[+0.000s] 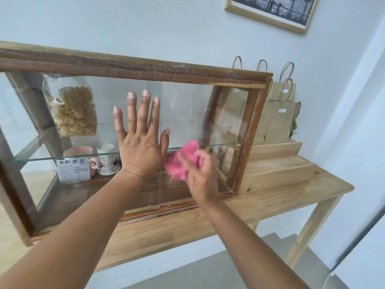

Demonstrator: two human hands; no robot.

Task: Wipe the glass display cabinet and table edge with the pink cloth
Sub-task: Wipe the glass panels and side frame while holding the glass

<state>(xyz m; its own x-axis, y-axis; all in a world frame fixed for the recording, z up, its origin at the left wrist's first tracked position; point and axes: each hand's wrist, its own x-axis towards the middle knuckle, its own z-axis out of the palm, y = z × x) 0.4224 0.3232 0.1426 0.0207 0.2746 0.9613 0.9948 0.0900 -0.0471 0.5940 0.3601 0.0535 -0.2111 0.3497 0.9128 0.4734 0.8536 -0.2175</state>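
Spread flat, the left hand [141, 142] rests on the front pane of the glass display cabinet [145, 67], with its fingers straight and apart and its palm against the glass. Just to its right, the right hand [201, 178] grips the pink cloth [182, 161]. The cloth is bunched into a soft wad and pressed to the same pane, low on its right half. Both this hand and the cloth are blurred.

Dark, worn wood frames the long box of the cabinet, with clear panes at the front and ends. Its top rail is scuffed, and a brass-coloured strip runs along the bottom edge. Inside, a glass shelf [52, 158] with a greenish edge spans the width. In the upper compartment at the left is a clear snack bag [73, 109] full of pale, crinkled pieces. In the lower compartment are a pink cup [78, 152], a white patterned mug [107, 163] and a printed white card [74, 171].

The cabinet sits on a table [270, 199] of light, smooth-grained wood with square legs. To the cabinet's right, a stepped riser [277, 163] of the same pale wood carries brown paper bags [279, 119] with twisted handles. A green leaf [295, 119] shows beside the bags.

Behind everything is a plain white wall [145, 21], with a gold-framed black-and-white picture [270, 11] at the upper right. Grey floor [208, 268] shows beneath the table.
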